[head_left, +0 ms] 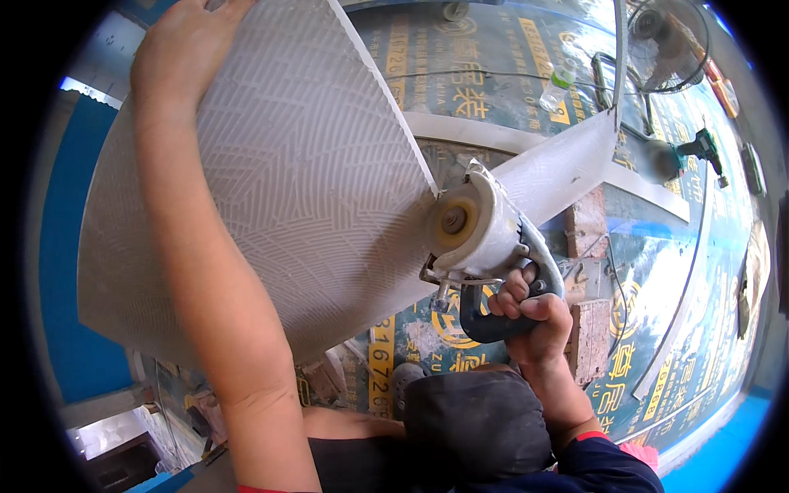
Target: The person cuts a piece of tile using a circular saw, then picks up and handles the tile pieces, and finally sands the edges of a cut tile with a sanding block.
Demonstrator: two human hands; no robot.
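Observation:
A large pale tile (288,181) with a ridged back lies across the left and middle of the view. At the top left my left hand (187,49) grips its far edge; part of the fingers is cut off by the frame. In my right hand (534,308) is a handheld tile cutter (493,238), its fingers wrapped round the dark handle. The cutter's round guard sits at the end of a rough straight edge running down the tile. Beyond the tool, a pale tile strip (563,168) reaches toward the upper right. The blade's contact with the tile is hidden.
Bricks (590,337) lie below and right of the cutter. A printed protective sheet (657,329) covers the floor. Toward the upper right are a clear bottle (555,90), a round wire fan (667,45), and a green-black cordless drill (699,149). A cable crosses the floor.

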